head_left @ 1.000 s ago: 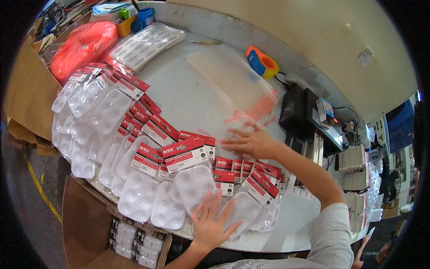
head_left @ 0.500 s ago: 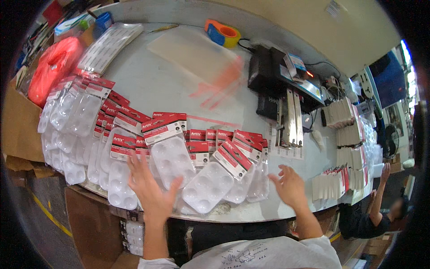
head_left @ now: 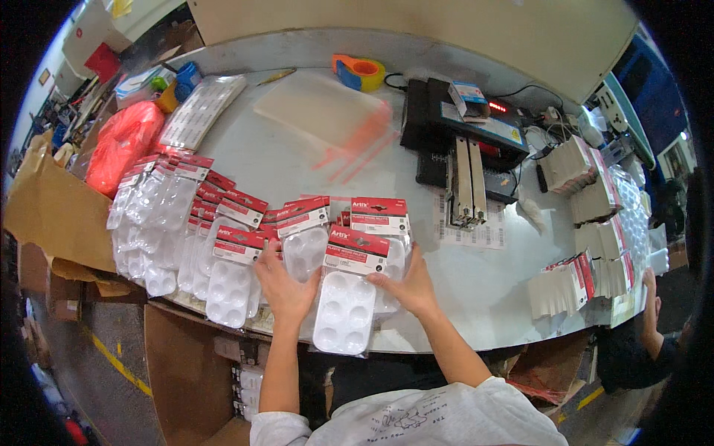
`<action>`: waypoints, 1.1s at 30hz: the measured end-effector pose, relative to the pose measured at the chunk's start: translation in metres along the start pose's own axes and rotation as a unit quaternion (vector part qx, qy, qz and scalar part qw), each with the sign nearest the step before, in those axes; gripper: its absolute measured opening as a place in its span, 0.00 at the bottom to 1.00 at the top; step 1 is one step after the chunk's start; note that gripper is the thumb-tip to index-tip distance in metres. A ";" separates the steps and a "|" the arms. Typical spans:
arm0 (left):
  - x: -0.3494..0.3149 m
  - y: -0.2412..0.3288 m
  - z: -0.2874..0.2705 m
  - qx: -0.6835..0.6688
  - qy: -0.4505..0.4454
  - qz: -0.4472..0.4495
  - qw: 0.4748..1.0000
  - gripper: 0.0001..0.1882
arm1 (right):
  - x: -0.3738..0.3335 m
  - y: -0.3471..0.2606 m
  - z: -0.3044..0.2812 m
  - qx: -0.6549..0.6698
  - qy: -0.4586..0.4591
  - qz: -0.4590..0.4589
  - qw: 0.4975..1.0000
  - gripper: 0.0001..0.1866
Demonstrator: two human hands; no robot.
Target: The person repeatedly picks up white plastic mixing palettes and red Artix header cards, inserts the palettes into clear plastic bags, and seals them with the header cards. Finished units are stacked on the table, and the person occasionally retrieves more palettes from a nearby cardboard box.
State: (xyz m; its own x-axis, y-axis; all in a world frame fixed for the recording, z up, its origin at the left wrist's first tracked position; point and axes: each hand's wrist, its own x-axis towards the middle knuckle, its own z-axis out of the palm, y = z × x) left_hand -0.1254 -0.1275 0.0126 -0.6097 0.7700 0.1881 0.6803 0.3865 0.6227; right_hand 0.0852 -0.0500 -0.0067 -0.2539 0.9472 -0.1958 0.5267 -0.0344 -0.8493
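Several white plastic paint palettes, each in a clear bag with a red and white header card, stand bunched along the table's near edge. Between my hands is a gathered bunch, its front paint palette pack (head_left: 343, 312) facing me. My left hand (head_left: 286, 291) presses the bunch's left side, thumb beside the front pack and fingers partly hidden among the packs. On the other side my right hand (head_left: 410, 288) grips the bunch, its thumb over the front pack's card and its fingers at the back edge. More palette packs (head_left: 230, 286) lean in overlapping rows to the left.
Clear bags (head_left: 320, 111) with red strips lie mid-table, near an orange and blue tape dispenser (head_left: 358, 72). A black sealing machine (head_left: 476, 126) stands at back right. Stacks of cards (head_left: 561, 290) line the right side; a red plastic bundle (head_left: 125, 141) lies left. Another person's hand (head_left: 651, 308) shows far right.
My hands have moved from hovering apart to closing on the bunch from both sides. The tilted packs at the right of the row now stand gathered and straighter between them.
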 end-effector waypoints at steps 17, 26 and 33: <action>0.000 0.002 -0.014 0.206 -0.046 -0.111 0.971 0.49 | -0.001 0.007 -0.016 0.262 0.020 0.051 0.963 0.57; -0.010 0.022 -0.054 -0.042 -0.028 -0.158 0.986 0.39 | -0.005 0.025 -0.032 0.321 -0.005 0.032 0.946 0.55; -0.029 0.075 -0.060 -0.435 -0.147 -0.130 0.879 0.32 | -0.005 0.030 -0.025 0.246 0.045 0.011 0.968 0.55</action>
State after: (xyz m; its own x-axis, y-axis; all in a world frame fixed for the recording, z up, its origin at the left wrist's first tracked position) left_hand -0.0811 -0.1516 0.0992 -0.4800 0.8602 -0.1722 -0.1131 0.1339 0.9845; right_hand 0.1221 -0.0475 -0.0188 -0.1632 0.9678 -0.1919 0.0746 -0.1819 -0.9805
